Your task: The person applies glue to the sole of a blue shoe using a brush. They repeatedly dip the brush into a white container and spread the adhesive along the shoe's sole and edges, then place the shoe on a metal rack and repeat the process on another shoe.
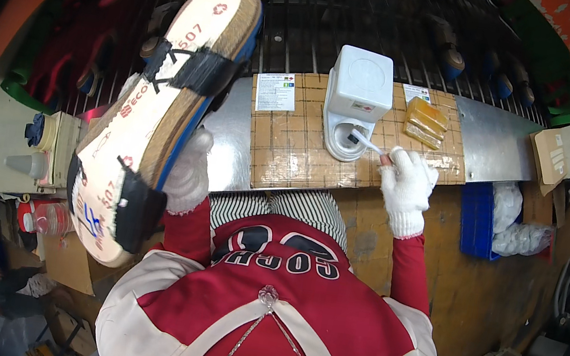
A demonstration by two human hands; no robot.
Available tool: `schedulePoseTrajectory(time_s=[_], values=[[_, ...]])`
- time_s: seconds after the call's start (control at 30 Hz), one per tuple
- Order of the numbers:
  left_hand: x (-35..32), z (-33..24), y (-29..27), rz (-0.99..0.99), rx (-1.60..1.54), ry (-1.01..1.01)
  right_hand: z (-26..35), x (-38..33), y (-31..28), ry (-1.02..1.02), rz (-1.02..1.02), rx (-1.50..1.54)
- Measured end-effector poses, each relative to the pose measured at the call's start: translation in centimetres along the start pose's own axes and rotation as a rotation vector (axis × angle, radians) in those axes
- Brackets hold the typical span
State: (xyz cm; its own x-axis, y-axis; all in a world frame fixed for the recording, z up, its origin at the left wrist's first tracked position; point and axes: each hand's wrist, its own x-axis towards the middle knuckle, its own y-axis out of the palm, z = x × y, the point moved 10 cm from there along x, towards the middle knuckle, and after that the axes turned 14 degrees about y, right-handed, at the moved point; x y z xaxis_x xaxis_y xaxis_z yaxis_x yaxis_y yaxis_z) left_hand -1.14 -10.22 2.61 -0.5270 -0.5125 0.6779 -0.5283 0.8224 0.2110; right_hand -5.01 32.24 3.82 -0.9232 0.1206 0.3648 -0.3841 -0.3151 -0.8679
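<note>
**A:** Status on the shoe?

**B:** I've got the shoe on its last, sole up: pale cream insole board with black tape strips, tan edge, blue upper (161,114). It's raised at my left, tilted, toe end pointing away toward the black wire rack (309,25). My left hand in a white knit glove (189,174) is clenched round its right side, near the heel half. Fingers are mostly hidden behind it, so I can't vouch for how deep the grip is.

**A:** Right hand?

**B:** My right hand, white glove too (407,182), is pinched on a small brush with a thin white handle (365,142). Bristle end sits in the round well of the white plastic glue dispenser box (355,103), which stands on the tan gridded cutting mat (289,149).

**A:** Risks?

**B:** My read: first, overloading the brush. Whatever it picks up has to cross open bench to reach the shoe, so drips on the mat or my red and white jacket (282,289) are likely. Second, the shoe is held one-handed and off-centre; brush pressure could make it twist in the glove. Third, the dispenser looks light; dragging the brush against the well's lip could tip it.

**A:** Anything nearby in the way?

**B:** Yellow translucent blocks (426,122) just right of the dispenser, a printed white label card (275,91) on the mat's left corner. Blue bin with white bagged items (502,220) well right. Squeeze bottles (30,164) on the left shelf.
</note>
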Motion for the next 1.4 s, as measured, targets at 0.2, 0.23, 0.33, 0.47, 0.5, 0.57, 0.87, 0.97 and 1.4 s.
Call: schedulePoseTrajectory(time_s=[0.2, 0.23, 0.33, 0.47, 0.5, 0.57, 0.87, 0.97, 1.4], values=[[1.4, -1.4, -2.1, -0.112, 0.11, 0.092, 2.2, 0.7, 0.8, -0.137, -0.008, -0.168], [1.7, -1.9, -2.4, -0.123, 0.12, 0.122, 2.1, 0.7, 0.8, -0.135, 0.011, -0.165], [2.4, -3.7, -2.8, -0.152, 0.143, 0.218, 1.6, 1.0, 0.8, -0.096, 0.081, -0.103], [2.8, -5.4, -1.3, -0.137, 0.143, 0.361, -1.8, 1.6, 2.3, 0.174, 0.32, 0.22], [2.8, -5.6, -0.4, -0.122, 0.138, 0.402, -3.0, 1.2, 3.1, 0.285, 0.401, 0.352], [2.6, -6.0, 1.6, -0.079, 0.136, 0.482, -4.1, 0.3, 4.5, 0.412, 0.514, 0.565], [-1.5, -6.8, 10.3, 0.254, 0.278, 0.751, -2.9, 0.7, 3.3, 0.383, 0.476, 0.738], [-2.0, -7.2, 11.9, 0.344, 0.362, 0.789, 2.2, 1.9, -3.6, -0.004, 0.015, 0.378], [-1.9, -8.8, 12.3, 0.388, 0.419, 0.855, 8.9, 1.1, -2.0, 0.151, 0.267, 0.98]])
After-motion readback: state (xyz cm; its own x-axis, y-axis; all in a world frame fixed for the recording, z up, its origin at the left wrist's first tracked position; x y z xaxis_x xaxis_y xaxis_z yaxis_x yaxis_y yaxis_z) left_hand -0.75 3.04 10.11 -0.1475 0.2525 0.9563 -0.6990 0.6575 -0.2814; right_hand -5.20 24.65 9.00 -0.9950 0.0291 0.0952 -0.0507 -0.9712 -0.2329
